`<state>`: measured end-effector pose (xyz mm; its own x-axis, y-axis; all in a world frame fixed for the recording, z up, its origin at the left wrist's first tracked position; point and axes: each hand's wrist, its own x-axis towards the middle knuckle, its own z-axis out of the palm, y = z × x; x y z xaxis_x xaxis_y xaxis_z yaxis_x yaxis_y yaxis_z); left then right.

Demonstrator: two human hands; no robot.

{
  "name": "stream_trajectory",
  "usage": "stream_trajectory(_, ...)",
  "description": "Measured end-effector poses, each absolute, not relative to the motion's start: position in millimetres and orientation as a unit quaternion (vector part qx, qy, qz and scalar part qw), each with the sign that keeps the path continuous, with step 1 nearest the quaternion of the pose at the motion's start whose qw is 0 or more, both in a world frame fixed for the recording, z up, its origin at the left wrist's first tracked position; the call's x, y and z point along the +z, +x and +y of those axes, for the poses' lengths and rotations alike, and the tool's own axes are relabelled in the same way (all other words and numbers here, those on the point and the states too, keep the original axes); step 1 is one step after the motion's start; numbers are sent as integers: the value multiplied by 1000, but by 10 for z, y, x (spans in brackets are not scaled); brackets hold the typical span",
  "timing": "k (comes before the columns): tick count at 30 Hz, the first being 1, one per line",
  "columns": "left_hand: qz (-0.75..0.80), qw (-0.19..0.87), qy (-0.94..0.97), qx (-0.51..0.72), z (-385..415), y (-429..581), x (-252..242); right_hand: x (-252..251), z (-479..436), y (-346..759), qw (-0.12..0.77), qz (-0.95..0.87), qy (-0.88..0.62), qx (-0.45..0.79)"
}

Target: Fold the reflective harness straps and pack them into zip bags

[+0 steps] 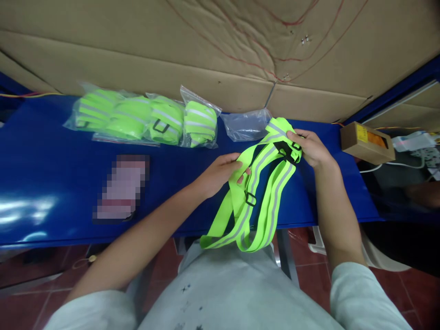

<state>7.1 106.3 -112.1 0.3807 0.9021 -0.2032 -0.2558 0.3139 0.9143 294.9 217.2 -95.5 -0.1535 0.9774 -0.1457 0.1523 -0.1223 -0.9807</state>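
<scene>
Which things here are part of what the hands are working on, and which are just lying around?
In hand:
reflective strap, gripped by left hand and right hand
likely also the empty plastic bag and bagged straps

Lying about:
small cardboard box
white power strip
blurred flat item

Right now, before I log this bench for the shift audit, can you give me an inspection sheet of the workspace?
Surface: blue table, glossy, glare at left.
Job's things: neon reflective strap, unfolded, hanging over the front edge.
Clutter: bagged straps in a row, empty clear bag, small cardboard box.
Grippers: left hand and right hand both grip the strap.
Cables: white cable beside the box; red wires on the cardboard.
Surroundings: cardboard wall behind, red tiled floor below.
</scene>
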Motion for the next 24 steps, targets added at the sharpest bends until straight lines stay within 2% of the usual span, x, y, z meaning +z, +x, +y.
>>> stream_trajectory(9, 424, 628, 516, 399, 1005, 135, -1118, -983, 2184, 2970, 363, -567, -541, 503)
stream_trajectory(11, 412, 674, 460, 404, 1001, 144, -1112, -957, 2163, 2957, 364, -563, -547, 500)
stream_trajectory(14, 343, 805, 286, 390, 1028, 147, -1076, -874, 2111, 2949, 371, -554, -524, 530)
stream_trajectory(16, 321, 830, 201, 409, 1060, 136, -1058, -813, 2077, 2955, 373, -549, -500, 556)
stream_trajectory(19, 351, 796, 210, 447, 1094, 111, -1073, -760, 2050, 2968, 371, -548, -488, 569)
stream_trajectory(21, 379, 757, 297, 442, 1095, 102, -1105, -756, 2048, 2967, 368, -547, -493, 567)
stream_trajectory(24, 436, 644, 453, 437, 1082, 109, -1158, -766, 2050, 2951, 365, -544, -502, 565)
